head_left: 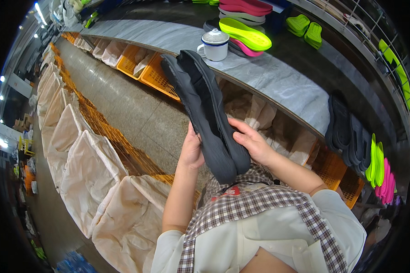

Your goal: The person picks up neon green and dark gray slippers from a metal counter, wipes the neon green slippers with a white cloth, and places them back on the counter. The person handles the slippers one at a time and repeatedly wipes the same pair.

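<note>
Two black shoe soles (212, 150) are held side by side in front of me, heels toward my body and toes pointing away. My left hand (193, 148) grips the outer side of the left sole; its fingers are partly hidden behind it. On the other side, my right hand (252, 142) holds the right sole, thumb on its edge. Just beyond the toes, a white lidded enamel mug (215, 48) stands on the grey marbled bench (278, 79). Beside the mug is a stack of soles with a neon yellow one (246, 34) on it.
Neon green soles (305, 29) lie farther back on the bench, near a wire rack (387, 27). Black soles (346, 129), yellow and pink soles (385, 182) line its right end. Orange crates (159, 77) sit below. Cloth-lined baskets (89, 168) run along my left.
</note>
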Demonstrator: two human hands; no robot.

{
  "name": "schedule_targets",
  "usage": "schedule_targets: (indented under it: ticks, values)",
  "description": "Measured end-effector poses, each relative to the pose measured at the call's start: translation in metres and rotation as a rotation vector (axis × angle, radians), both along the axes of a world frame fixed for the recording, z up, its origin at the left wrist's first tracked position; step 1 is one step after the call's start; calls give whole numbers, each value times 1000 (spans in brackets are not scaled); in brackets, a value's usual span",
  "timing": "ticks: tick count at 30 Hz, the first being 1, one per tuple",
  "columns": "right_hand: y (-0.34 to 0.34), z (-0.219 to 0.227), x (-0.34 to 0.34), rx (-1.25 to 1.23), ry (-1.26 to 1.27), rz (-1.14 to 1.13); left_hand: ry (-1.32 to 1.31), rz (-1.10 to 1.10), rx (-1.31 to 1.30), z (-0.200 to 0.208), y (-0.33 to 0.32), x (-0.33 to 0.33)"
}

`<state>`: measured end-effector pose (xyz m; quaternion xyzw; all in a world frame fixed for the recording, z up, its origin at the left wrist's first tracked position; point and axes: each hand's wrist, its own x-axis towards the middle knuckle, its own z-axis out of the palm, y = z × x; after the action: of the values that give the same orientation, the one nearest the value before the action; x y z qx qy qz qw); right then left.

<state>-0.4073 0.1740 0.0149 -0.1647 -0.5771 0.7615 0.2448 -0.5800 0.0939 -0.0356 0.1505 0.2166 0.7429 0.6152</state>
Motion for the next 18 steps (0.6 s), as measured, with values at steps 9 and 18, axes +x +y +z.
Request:
schedule_targets:
  ticks: [9, 18]
  values:
    - [-3, 0, 4, 67, -20, -49, -25, -48, 121, -2, 2, 5]
    - [-4, 7, 11, 40, -30, -50, -67, -73, 152, 2, 4, 11]
